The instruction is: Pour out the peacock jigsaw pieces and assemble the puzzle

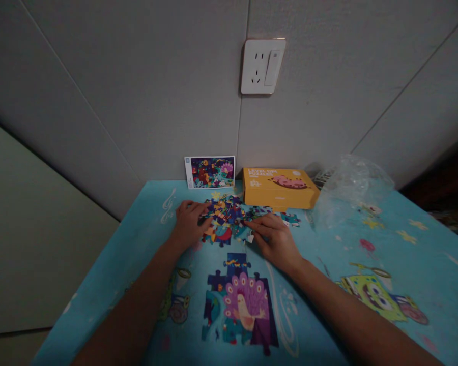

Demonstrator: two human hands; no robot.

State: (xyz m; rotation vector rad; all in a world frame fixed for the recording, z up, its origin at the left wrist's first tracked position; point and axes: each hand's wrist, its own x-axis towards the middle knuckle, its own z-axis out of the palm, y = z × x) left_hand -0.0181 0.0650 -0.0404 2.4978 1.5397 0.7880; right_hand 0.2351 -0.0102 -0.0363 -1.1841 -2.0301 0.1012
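Note:
A heap of loose jigsaw puzzle pieces [226,216] in mixed colours lies on the table between my hands. My left hand [190,222] rests at the heap's left side, thumb and fingers apart, fingertips touching the pieces. On the right side, my right hand [275,238] has its fingers bent together around a small puzzle piece [250,237], partly hidden by the fingers. Nearer to me lies a joined section of the puzzle [244,310], showing a purple peacock-like bird, with a narrow part sticking out at its top.
Against the wall leans a picture card [210,172] of a colourful scene. Beside it stands a yellow puzzle box [280,188], with more pieces [291,218] in front. A crumpled clear plastic bag [347,188] lies to the right. The blue cartoon-printed tablecloth [313,325] covers the table.

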